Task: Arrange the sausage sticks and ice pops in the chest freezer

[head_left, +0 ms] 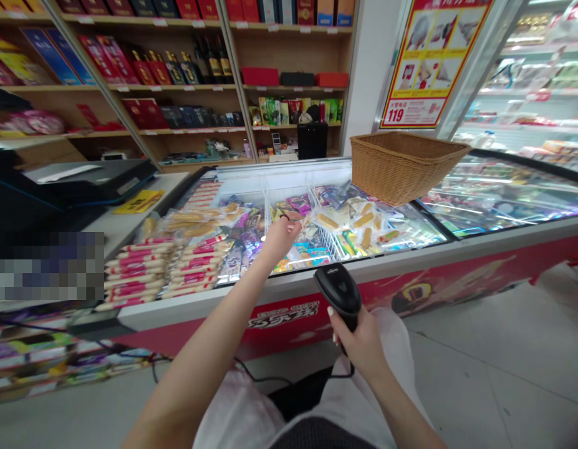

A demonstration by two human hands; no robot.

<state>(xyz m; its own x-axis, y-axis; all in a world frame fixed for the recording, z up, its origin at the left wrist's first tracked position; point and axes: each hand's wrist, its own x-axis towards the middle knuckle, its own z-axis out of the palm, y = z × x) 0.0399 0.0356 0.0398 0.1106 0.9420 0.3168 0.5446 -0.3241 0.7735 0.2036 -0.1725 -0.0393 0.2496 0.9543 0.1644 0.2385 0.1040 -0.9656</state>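
Note:
My right hand (358, 337) is wrapped round the handle of a black barcode scanner (339, 288), held above my lap with its head tilted up towards the freezer. My left hand (283, 236) reaches over the chest freezer's glass top, fingers pinched at the near end of a clear-wrapped yellowish snack (327, 220). More clear-wrapped snacks (363, 221) lie scattered on the glass to its right. Left of my arm, rows of sausages with red-and-white labels (139, 269) rest on the glass, with clear packets of longer yellowish sticks (190, 218) behind them.
A wicker basket (405, 165) stands on the freezer (438, 249) at the back right. On the left is a counter with a dark machine (92, 181) and a yellow card (139, 201). The scanner's black cable (270, 379) runs across my lap. Stocked shelves (176, 87) line the back.

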